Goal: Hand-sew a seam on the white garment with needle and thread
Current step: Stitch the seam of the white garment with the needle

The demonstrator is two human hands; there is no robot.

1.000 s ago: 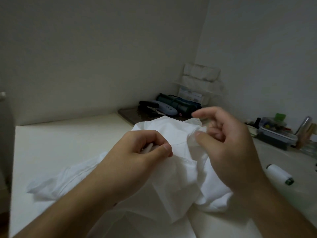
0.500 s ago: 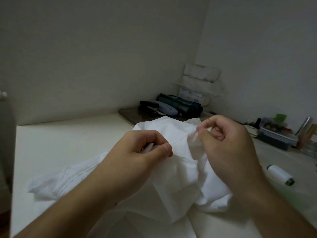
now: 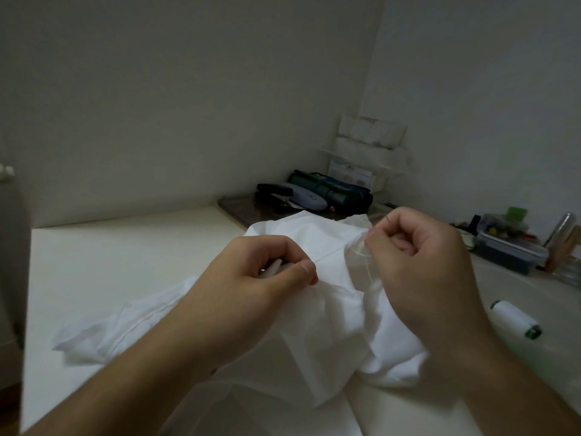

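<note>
Head view: a clear lidded box (image 3: 512,243) is sitting at the worktop's (image 3: 125,247) far right, its small contents too blurred to identify. The soft, crumpled white garment (image 3: 330,309) is lying mid-worktop. The left hand (image 3: 251,287) is pinching a fold; the right hand (image 3: 421,262) is pinching a barely visible needle (image 3: 388,219) and thread (image 3: 366,262). A white spool (image 3: 515,319) is lying nearby.

A home sewing corner is suggested: a pale surface (image 3: 125,262) is set against plain walls, a thread spool (image 3: 515,319) and a clear box of notions (image 3: 509,243) are kept on it.
</note>
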